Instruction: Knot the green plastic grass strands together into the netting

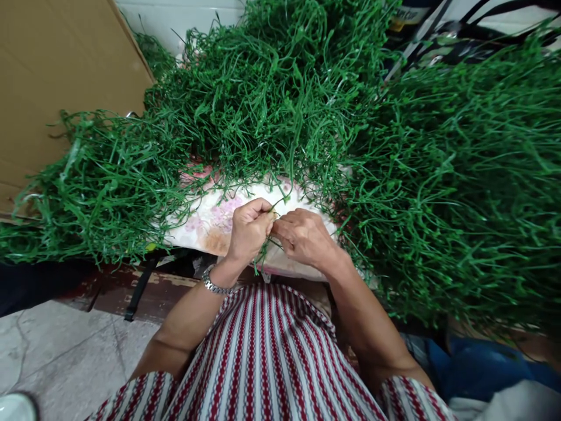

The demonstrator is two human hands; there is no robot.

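Observation:
My left hand (250, 229), with a metal-band watch on its wrist, pinches a thin green artificial plant stem (286, 199). Its knobbed tip sticks out above the fingertips, and more green strands hang below between the hands. Close against it, my right hand (304, 237) has its fingers curled and pressed together at the same stem. The exact spot where the fingers meet is partly hidden. Both hands are over a white flowered cloth (225, 213) in front of my striped shirt. A large heap of similar green stems (280, 88) lies just beyond.
More green stems (438, 175) spread along the right side, and others (109, 181) lie at the left. A cardboard sheet or box (65, 88) stands at the far left. Dark bags (456, 44) sit at the back right. A worn brown bench edge (118, 292) runs above the tiled floor.

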